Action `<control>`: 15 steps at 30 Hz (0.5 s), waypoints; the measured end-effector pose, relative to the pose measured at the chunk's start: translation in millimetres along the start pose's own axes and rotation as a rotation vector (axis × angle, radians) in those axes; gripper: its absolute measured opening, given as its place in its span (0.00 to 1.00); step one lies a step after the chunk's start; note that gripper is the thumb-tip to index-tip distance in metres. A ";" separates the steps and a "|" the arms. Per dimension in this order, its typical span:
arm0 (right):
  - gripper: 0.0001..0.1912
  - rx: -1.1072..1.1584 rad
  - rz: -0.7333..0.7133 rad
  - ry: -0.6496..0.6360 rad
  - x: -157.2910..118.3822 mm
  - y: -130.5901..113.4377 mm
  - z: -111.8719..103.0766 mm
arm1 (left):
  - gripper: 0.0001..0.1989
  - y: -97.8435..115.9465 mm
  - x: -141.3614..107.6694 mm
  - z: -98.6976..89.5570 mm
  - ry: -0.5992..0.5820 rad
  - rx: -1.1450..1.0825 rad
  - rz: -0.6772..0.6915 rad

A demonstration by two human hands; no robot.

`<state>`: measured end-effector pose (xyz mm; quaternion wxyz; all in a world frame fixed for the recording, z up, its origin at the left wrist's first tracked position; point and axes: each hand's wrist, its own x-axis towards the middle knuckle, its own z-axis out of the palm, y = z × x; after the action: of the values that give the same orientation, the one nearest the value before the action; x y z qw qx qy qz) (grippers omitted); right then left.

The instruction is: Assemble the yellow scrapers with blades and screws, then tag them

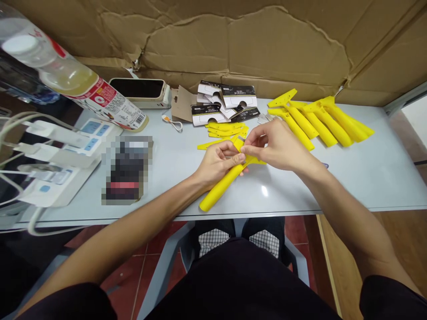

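Observation:
My left hand (pixel 220 163) is wrapped round a yellow plastic handle (pixel 220 189), whose rounded grip slants down toward the table's front edge. At the upper end of this handle, my right hand (pixel 270 144) has its thumb and fingers pinched beside a small grey metallic piece; whether it holds that piece is hard to make out. Just behind the hands lie several flat yellow parts (pixel 223 130). More yellow handles (pixel 320 129) rest in a row at the back right. Small silvery pieces (pixel 265 118) are partly hidden behind my right hand.
Black and white cards (pixel 238 97) are heaped at the back beside a white cable (pixel 173 123). A white-cased device (pixel 142 92), a tilted bottle (pixel 106 100), a blurred-out phone (pixel 126 171) and power strips (pixel 50 186) with cords occupy the left. Cardboard (pixel 260 44) stands behind.

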<state>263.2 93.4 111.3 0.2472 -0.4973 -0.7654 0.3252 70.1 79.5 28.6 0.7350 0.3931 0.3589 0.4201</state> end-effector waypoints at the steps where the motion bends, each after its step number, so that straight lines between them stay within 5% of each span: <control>1: 0.07 0.011 -0.001 -0.001 -0.8 0.1 0.4 | 0.30 -0.6 0.0 0.6 -0.004 0.005 0.004; 15: 0.05 0.038 0.001 0.048 3.4 6.4 3.7 | 0.29 -0.9 1.9 -1.9 -0.018 -0.007 0.025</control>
<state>263.2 97.5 104.3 0.2747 -0.5008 -0.7526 0.3275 69.5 81.4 26.6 0.7342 0.3988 0.3461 0.4268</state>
